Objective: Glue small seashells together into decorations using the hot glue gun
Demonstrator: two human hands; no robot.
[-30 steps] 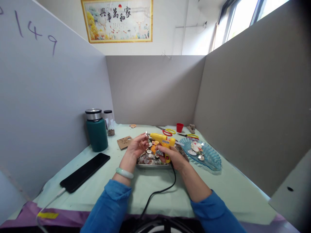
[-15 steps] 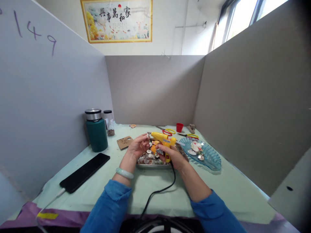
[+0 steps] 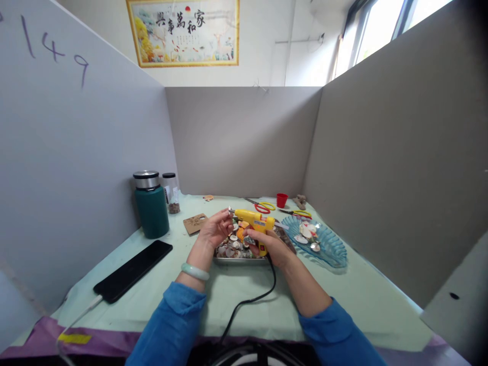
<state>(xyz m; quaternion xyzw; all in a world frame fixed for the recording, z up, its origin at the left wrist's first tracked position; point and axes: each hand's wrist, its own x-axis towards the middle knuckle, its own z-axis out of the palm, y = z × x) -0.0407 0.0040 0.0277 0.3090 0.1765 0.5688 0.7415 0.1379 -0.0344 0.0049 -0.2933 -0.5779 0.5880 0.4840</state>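
My right hand (image 3: 269, 243) is closed round the handle of a yellow hot glue gun (image 3: 251, 217), whose nozzle points left. A small patterned grey-white piece also shows at its fingers. My left hand (image 3: 216, 229) pinches a small whitish piece (image 3: 230, 211) at its fingertips, right at the gun's nozzle; its exact kind is too small to tell. Beneath both hands lies a metal tray (image 3: 238, 261) filled with shells and small orange and white pieces, partly hidden by the hands. A black cord (image 3: 249, 301) runs from the gun's handle toward the table's front edge.
At right stands a blue glass dish (image 3: 335, 249) with shells. Behind lie scissors (image 3: 263, 207), more scissors (image 3: 301, 214) and a red cup (image 3: 281, 200). On the left are a green flask (image 3: 151, 213), a jar (image 3: 171, 195), a cardboard piece (image 3: 195, 224) and a phone (image 3: 133, 272). Grey partitions surround the table.
The glue gun has shifted slightly left, so its nozzle now meets the small piece at my left fingertips. My left hand has hardly moved.
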